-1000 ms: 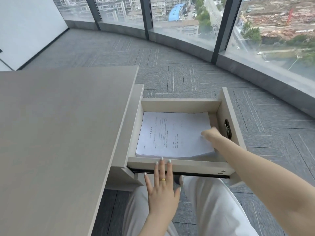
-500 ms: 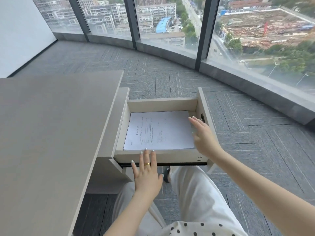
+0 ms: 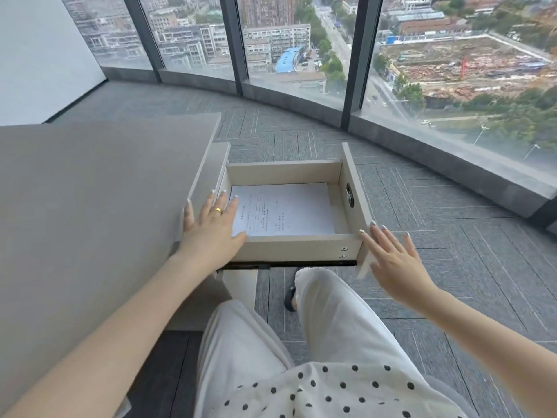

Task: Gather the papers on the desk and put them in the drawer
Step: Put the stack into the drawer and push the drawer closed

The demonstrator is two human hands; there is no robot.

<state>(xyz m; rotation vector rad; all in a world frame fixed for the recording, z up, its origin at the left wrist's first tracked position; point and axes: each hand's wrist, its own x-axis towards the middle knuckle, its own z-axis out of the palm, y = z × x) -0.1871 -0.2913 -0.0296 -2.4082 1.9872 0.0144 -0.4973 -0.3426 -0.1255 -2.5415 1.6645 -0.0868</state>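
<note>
A flat stack of white printed papers (image 3: pixel 283 211) lies inside the pulled-out drawer (image 3: pixel 295 247) beside the grey desk (image 3: pixel 90 191). My left hand (image 3: pixel 211 227), wearing a gold ring, rests with spread fingers over the drawer's left near corner, touching the desk side and the papers' left edge. My right hand (image 3: pixel 391 260) is open with fingers apart, its fingertips against the outer face of the drawer front panel (image 3: pixel 355 203) at the right. Neither hand holds anything.
The desk top shows no loose papers. Grey carpet tiles cover the floor (image 3: pixel 452 224). A curved window wall (image 3: pixel 301 55) runs behind. My legs in white trousers (image 3: pixel 331 327) sit below the drawer, one dark shoe (image 3: pixel 291 297) visible.
My right hand left the papers and came out to the outside of the drawer front. My left hand moved from the near drawer wall up to its left corner. The view rose.
</note>
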